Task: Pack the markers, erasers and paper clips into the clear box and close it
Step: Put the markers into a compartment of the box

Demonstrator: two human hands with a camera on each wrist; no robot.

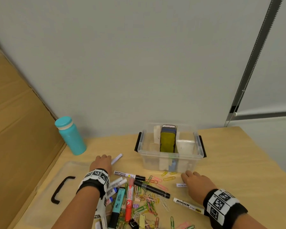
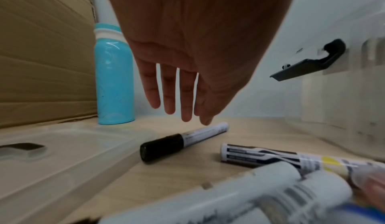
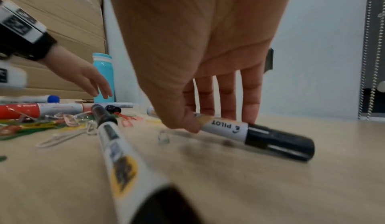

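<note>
The clear box (image 1: 170, 160) stands open at the back of the table with erasers (image 1: 167, 142) upright inside. Its lid (image 1: 45, 184) lies flat to the left. My left hand (image 2: 183, 115) hovers with straight fingers just above a white marker with a black cap (image 2: 183, 140), which lies near the lid's corner. My right hand (image 3: 216, 122) pinches a white Pilot marker (image 3: 256, 135) between thumb and fingers, low over the table in front of the box. More markers (image 1: 129, 197) and coloured paper clips (image 1: 149, 200) are heaped between my arms.
A turquoise bottle (image 1: 71, 138) stands at the back left beside a cardboard sheet (image 1: 15, 129). The box's black latches (image 1: 137, 142) hang open on both sides. A white wall rises right behind the box. Another white marker (image 1: 188, 206) lies by my right wrist.
</note>
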